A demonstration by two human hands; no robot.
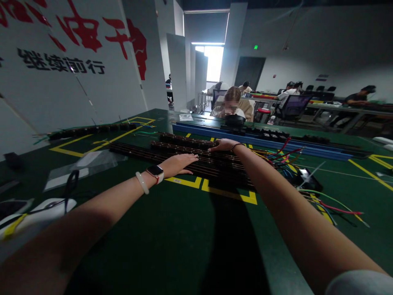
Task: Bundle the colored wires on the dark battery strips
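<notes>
Several long black strips (181, 148) with thin copper-coloured lines along them lie side by side on the green table (166, 237). My left hand (176, 164) rests flat across the nearer strips, fingers stretched out and thumb apart. Farther off, my right hand (226, 145) is on the farthest black strip (187, 140) of the group, thumb on the near side and fingers curled over the far side; the fingertips are partly hidden. Loose coloured wires (284, 157) come out at the strips' right end, beyond my right forearm.
A long blue rail (319, 150) with black parts runs behind the strips. More dark strips (92, 132) lie at the left, near clear plastic bags (82, 166). Yellow tape (227, 195) marks the table. Across it sits a person (230, 104); others work farther back.
</notes>
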